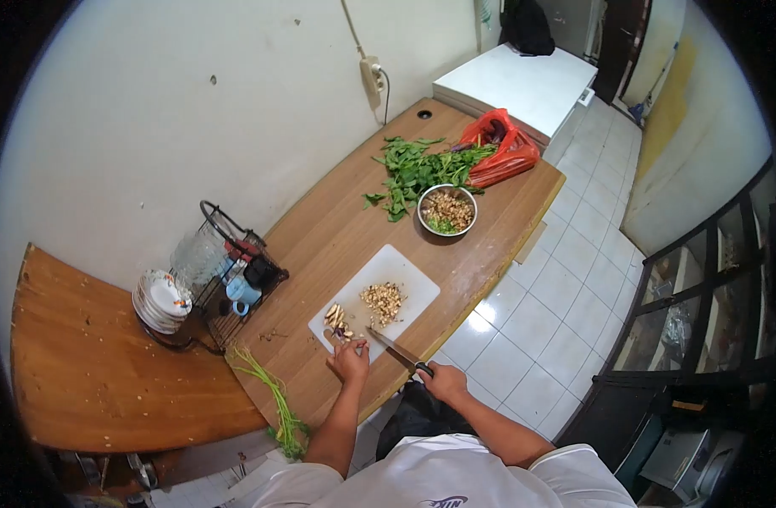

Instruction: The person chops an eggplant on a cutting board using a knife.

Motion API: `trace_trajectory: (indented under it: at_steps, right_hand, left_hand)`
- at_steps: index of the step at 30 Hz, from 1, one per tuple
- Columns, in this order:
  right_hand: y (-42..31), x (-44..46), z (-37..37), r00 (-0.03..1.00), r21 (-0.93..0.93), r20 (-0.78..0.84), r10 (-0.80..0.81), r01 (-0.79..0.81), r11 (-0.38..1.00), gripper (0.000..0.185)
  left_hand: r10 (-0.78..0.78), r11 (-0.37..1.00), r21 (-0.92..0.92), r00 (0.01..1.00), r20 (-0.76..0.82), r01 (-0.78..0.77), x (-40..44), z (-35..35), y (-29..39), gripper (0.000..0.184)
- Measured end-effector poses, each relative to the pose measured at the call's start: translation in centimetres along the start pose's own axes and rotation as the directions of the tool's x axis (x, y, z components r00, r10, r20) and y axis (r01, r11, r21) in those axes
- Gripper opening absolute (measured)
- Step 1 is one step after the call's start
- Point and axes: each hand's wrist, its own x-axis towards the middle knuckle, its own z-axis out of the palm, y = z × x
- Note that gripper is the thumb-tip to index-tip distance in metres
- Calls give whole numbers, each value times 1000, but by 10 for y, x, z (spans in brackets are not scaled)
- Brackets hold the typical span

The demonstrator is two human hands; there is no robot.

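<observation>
In the head view a white cutting board (405,271) lies on the wooden table. My right hand (445,383) is closed round the black handle of a knife (398,346), whose blade points over the board's near edge. My left hand (351,362) is at the board's near left corner, fingers curled by some pale and dark-skinned cut pieces (335,318). What its fingertips pinch, if anything, is too small to make out. A heap of small diced pieces (383,303) sits on the board just beyond the knife tip.
Beyond the board stand a metal bowl (447,210) of chopped food, leafy greens (413,173) and a red plastic bag (511,157). A dish rack (236,271) with cups and stacked plates (162,300) is at the left. Green stems (274,394) hang over the table's near edge.
</observation>
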Motion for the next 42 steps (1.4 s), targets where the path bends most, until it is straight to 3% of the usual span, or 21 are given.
trace_trajectory:
  at_steps: [4,6,8,10,12,13,18,24,31,34,42]
  right_hand:
    - [5,1,-11,992,-45,-118,-36,31,999,47]
    - [9,2,-11,986,-71,-159,-49,38,997,46]
    - [14,5,-8,967,-119,-232,-105,79,990,46]
    - [10,6,-12,963,-127,-253,-97,66,990,46]
    - [8,3,-14,961,-136,-266,-74,39,990,46]
    - [8,2,-18,960,-160,-265,-87,45,986,46]
    - [7,-5,-40,954,-221,-271,-130,70,973,44]
    - [13,-20,-51,995,-256,-96,-13,-12,967,47]
    - [24,-31,-46,997,-92,-6,74,-74,993,52]
    - [20,-25,-46,994,-119,7,106,-105,987,53]
    - [3,2,-29,997,5,-21,73,-73,997,53]
  left_hand:
    - [-120,976,-183,993,-20,114,19,-2,16,17]
    - [-62,957,-287,997,-35,50,33,-4,22,19]
    - [91,976,-196,995,-50,-99,48,-6,34,18]
    - [114,968,-229,993,32,-104,59,-20,48,26]
    - [182,978,-133,974,138,-164,67,-23,49,38]
    - [121,991,-76,981,150,-111,74,-14,46,45]
    - [78,987,-149,995,68,-68,99,-17,45,33]
    - [-54,973,-226,998,16,56,87,-21,7,24]
    - [176,984,-53,982,65,-172,46,-8,-23,25]
    - [155,987,-69,978,141,-147,52,-12,-22,19]
    - [228,973,-59,969,96,-223,50,-2,-22,8]
